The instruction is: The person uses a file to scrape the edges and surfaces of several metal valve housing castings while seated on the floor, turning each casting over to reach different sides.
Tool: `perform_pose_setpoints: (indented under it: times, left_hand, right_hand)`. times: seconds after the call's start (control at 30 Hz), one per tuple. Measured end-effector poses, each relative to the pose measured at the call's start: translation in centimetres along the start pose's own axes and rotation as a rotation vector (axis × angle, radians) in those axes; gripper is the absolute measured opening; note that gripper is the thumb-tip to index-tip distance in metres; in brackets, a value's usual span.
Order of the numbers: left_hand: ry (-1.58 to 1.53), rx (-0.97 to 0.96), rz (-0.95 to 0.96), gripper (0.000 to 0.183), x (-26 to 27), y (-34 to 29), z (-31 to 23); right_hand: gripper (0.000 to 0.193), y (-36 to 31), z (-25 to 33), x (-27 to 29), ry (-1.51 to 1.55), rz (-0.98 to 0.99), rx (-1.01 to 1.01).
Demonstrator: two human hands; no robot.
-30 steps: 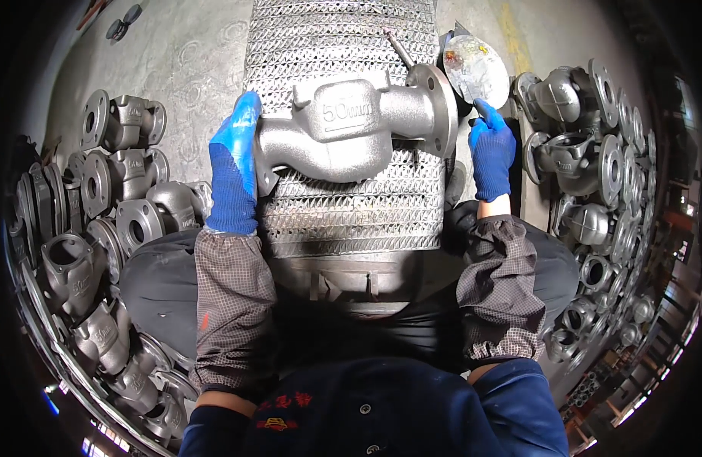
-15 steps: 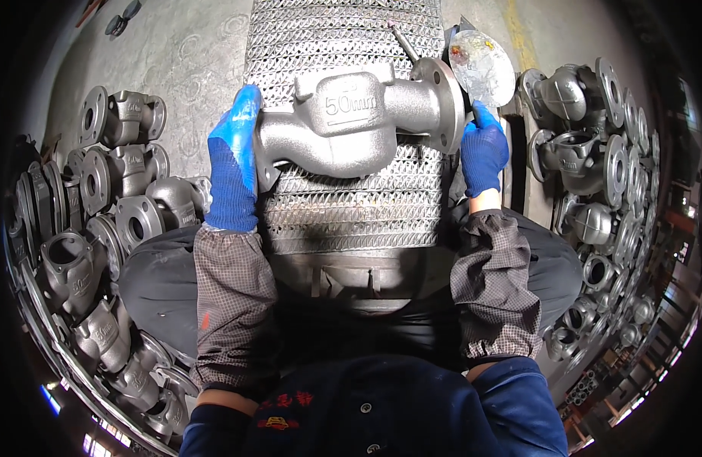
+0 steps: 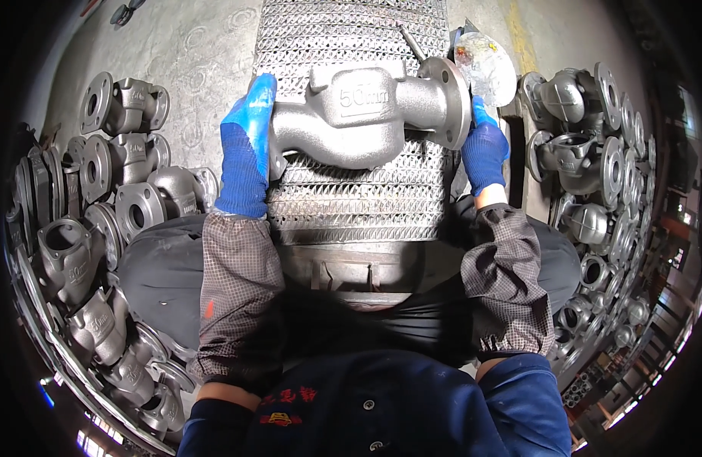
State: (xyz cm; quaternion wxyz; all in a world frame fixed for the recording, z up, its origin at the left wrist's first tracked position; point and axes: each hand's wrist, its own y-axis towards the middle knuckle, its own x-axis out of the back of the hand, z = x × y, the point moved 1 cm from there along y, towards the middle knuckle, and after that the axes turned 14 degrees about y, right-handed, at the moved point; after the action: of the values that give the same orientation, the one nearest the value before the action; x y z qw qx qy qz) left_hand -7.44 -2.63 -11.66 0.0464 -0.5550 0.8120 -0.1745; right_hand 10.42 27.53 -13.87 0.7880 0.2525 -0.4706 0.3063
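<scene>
A silvery cast-metal valve body (image 3: 343, 129) with a round flange at each end lies crosswise between my hands, over a ridged metal work surface (image 3: 351, 206). My left hand (image 3: 248, 141), in a blue coated glove, presses on its left flange, which the glove partly hides. At the other end my right hand (image 3: 486, 148), gloved the same way, grips the edge of the right flange, whose bolt holes show. Whether the valve body rests on the ridged surface or is lifted off it I cannot tell. A thin rod-shaped tool (image 3: 412, 42) lies behind the right flange.
A round, paint-stained pale disc (image 3: 484, 68) stands just beyond my right hand. Similar valve bodies (image 3: 126, 164) are stacked on my left, and more valve bodies (image 3: 579, 164) on my right. Grey concrete floor (image 3: 191, 68) shows beyond the left stack.
The valve body and both hands have shifted slightly to the right and a little away from me in the picture. My hold on both flanges stays the same.
</scene>
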Motion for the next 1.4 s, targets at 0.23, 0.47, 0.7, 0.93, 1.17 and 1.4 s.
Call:
perform_pose_setpoints:
  times: [0.23,0.47,0.7,0.93,1.17,1.4]
  left_hand:
    - [-0.074,0.085,-0.020,0.042,-1.6,0.4,0.6]
    - [0.023,0.114,-0.131,0.063,-0.2,1.7,1.6]
    - [0.099,0.153,-0.107,0.072,-0.5,1.8,1.3]
    - [0.120,0.140,-0.086,0.070,-0.4,0.7,-0.3]
    - [0.098,0.159,-0.128,0.044,-0.9,-0.2,-1.4]
    - [0.182,-0.184,-0.064,0.036,0.4,1.1,-0.6]
  right_hand:
    - [0.039,0.9,-0.4,1.8,-0.044,0.244,-0.148]
    - [0.048,0.8,-0.7,4.4,0.644,0.279,-0.572]
    - [0.044,-3.0,8.1,9.2,1.010,-0.055,-0.058]
    - [0.050,-4.7,11.6,6.1,0.869,0.137,0.291]
    - [0.046,-2.5,11.2,6.5,0.859,0.403,0.197]
    - [0.047,2.0,11.0,8.0,0.671,0.462,0.423]
